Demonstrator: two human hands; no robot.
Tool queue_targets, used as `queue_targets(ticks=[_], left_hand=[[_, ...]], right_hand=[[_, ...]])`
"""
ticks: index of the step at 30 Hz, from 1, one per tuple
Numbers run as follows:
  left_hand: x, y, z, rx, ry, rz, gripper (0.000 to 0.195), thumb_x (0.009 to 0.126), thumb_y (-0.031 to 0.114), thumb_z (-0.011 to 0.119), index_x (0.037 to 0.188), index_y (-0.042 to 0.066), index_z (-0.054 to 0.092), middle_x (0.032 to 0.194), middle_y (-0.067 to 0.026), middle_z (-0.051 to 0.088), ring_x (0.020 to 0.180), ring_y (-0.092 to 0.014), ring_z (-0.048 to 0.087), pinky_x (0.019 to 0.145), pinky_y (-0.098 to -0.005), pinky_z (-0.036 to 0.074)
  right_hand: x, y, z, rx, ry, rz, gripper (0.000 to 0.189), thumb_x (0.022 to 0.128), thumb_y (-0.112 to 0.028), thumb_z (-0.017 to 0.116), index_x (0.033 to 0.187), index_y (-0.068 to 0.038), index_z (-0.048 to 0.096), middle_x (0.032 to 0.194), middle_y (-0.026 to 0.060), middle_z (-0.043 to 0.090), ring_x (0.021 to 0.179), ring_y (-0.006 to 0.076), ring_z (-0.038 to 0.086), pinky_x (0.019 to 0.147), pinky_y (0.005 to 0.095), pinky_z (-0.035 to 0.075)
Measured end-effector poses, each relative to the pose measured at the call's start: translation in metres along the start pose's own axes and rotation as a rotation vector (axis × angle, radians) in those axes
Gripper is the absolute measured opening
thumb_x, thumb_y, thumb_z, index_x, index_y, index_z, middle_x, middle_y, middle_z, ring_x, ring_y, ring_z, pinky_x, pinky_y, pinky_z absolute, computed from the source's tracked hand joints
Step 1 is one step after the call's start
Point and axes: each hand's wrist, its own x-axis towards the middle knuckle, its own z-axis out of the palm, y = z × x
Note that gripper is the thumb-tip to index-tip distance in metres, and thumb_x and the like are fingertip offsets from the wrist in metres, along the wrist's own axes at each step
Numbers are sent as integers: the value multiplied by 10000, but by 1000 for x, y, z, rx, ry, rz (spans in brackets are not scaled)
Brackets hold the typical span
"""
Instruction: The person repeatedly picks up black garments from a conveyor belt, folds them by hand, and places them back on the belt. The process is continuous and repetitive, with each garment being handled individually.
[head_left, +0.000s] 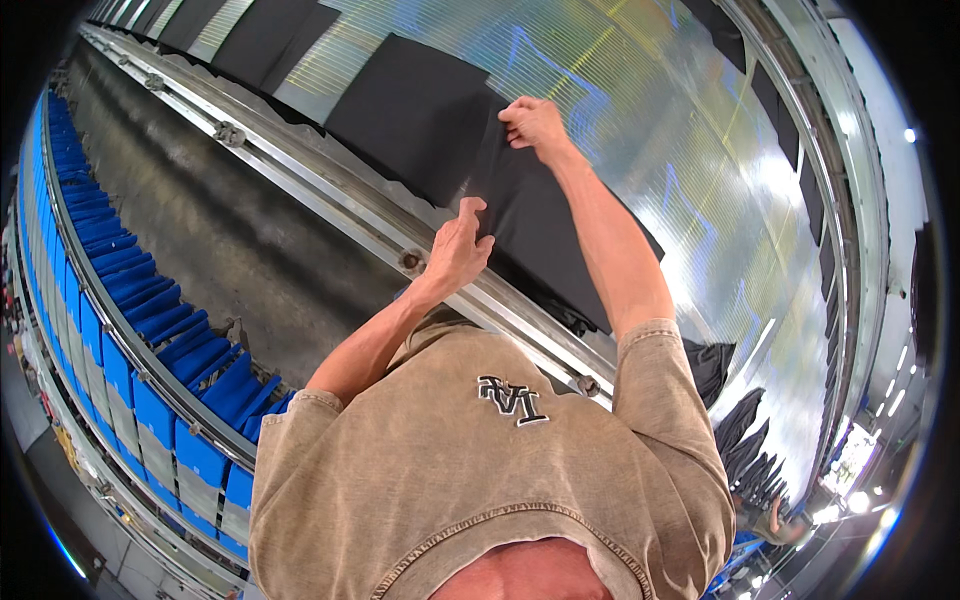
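Flat black fabric pieces lie on a long, shiny ribbed table surface. My right hand is closed at the far edge of a black piece, with its fingers curled on the cloth. A blurred, see-through dark strip stretches from it towards my left hand. That hand is over the near metal edge of the table, index finger bent and thumb apart, beside the near edge of the black fabric. Whether cloth is pinched in its fingers is not clear.
A metal rail with round fittings runs along the table's near side. Across a dark floor strip, many blue pieces hang over another table. Bunched black fabric hangs at lower right, near another person.
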Motion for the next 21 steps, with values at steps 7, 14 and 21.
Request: queue_targets(ticks=[7,14,21], left_hand=[[-20,8,57,38,-72,31,255,843,43,701,1064,-17,589,822,-182,665,769,-372,666,698,-454,506],[-33,16,98,362,89,170,132,827,115,719,853,18,634,818,-152,692,822,-392,665,790,-509,472],[-61,28,126,456,85,240,127,851,117,702,875,42,601,747,-182,660,808,-411,648,808,-516,449]], right_hand=[[-53,53,-105,267,20,11,114,890,-170,730,886,-62,694,810,44,671,699,149,662,617,279,559],[-91,94,-149,296,133,-65,118,907,-152,701,870,-42,679,788,34,650,662,121,638,548,253,501],[-106,115,-166,200,145,-94,114,904,-133,693,854,-34,670,702,30,624,541,104,587,455,243,443]])
